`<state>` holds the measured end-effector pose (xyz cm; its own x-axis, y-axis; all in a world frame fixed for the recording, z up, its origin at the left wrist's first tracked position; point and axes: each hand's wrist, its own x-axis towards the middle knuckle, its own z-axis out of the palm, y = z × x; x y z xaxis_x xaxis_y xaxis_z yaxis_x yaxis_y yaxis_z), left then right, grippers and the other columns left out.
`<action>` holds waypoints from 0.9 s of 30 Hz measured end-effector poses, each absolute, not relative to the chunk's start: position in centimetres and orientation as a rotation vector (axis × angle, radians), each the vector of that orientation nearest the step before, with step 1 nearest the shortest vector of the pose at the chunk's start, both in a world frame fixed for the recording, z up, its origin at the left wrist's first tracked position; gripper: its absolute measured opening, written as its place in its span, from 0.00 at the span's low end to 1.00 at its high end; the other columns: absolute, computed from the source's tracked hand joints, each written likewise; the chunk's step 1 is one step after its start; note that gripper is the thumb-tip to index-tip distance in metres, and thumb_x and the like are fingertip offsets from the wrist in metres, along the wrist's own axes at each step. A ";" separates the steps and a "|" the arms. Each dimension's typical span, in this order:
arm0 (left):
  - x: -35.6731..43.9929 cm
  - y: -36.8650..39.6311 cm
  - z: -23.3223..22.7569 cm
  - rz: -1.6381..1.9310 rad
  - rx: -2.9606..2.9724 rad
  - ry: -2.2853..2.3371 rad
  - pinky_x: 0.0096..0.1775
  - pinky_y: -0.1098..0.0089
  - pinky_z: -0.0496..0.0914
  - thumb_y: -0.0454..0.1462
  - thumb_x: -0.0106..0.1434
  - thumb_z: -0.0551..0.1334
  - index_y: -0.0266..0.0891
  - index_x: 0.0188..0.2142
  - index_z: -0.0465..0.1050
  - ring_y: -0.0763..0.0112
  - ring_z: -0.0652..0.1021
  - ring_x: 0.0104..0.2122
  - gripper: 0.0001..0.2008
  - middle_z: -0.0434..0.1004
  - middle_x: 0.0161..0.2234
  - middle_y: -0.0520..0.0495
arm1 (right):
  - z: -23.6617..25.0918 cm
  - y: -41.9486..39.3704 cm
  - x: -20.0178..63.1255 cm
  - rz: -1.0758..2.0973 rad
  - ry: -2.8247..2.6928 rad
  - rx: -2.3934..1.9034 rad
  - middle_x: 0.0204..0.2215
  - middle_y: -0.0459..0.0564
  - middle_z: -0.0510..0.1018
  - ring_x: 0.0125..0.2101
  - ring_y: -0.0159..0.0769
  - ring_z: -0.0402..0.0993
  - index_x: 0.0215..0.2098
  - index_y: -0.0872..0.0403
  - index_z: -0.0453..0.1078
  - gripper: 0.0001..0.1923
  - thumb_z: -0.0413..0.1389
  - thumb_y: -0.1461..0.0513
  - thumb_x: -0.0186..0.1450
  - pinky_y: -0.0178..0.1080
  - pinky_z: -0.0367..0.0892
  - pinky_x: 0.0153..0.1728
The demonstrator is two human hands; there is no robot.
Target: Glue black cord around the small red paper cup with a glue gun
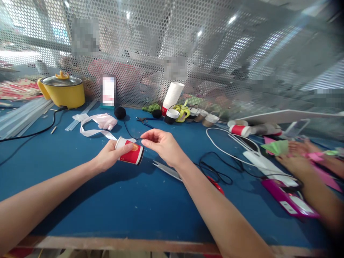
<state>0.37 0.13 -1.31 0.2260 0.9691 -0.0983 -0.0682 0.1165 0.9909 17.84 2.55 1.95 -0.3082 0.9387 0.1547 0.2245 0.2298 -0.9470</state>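
Observation:
My left hand (109,154) is closed around a red and white paper cup (130,153), tilted on its side above the blue table. A dark band runs around the cup's right end. Just to the right of the cup, my right hand (161,145) pinches a thin black yarn (129,133) between thumb and fingertips. That yarn leads back to a black yarn ball (120,113). Under my right forearm lie scissors (168,170) with red handles, partly hidden. White ribbon (94,134) lies behind my left hand.
At the back left stands a yellow electric pot (67,95), near clear strips (24,118) and a propped phone (108,91). Stacked paper cups (173,95) and small wrapped cups (171,115) line the mesh panel. On the right are a power strip (262,168) and a co-worker's hands (292,154) with coloured paper.

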 end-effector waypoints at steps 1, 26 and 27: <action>0.4 0.1 -1.2 1.008 1.171 1.036 0.23 0.75 0.60 0.50 0.44 0.66 0.34 0.21 0.71 0.77 0.67 0.19 0.19 0.70 0.18 0.52 | 1.9 2.6 17.9 1.130 -1.709 -1.096 0.25 0.42 0.74 0.27 0.28 0.69 0.28 0.54 0.69 0.06 0.59 0.63 0.51 0.35 0.66 0.34; 0.3 -0.3 -1.2 1.057 1.249 1.011 0.22 0.76 0.61 0.48 0.46 0.65 0.33 0.21 0.73 0.77 0.67 0.19 0.17 0.71 0.18 0.50 | 1.5 2.7 17.8 1.194 -1.658 -1.146 0.26 0.42 0.73 0.28 0.28 0.68 0.28 0.53 0.69 0.05 0.58 0.63 0.52 0.35 0.65 0.35; 0.3 -0.3 -1.2 1.056 1.251 1.013 0.22 0.76 0.61 0.48 0.46 0.65 0.33 0.21 0.73 0.77 0.66 0.19 0.18 0.71 0.18 0.51 | 1.5 2.7 17.9 1.190 -1.650 -1.141 0.26 0.43 0.73 0.28 0.28 0.68 0.28 0.53 0.69 0.05 0.58 0.63 0.52 0.35 0.65 0.35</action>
<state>0.29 -0.29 -1.20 0.2221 0.9749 -0.0131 -0.0538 0.0257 0.9982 17.87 2.73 1.47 -0.2852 0.9542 0.0902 0.2158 0.1557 -0.9640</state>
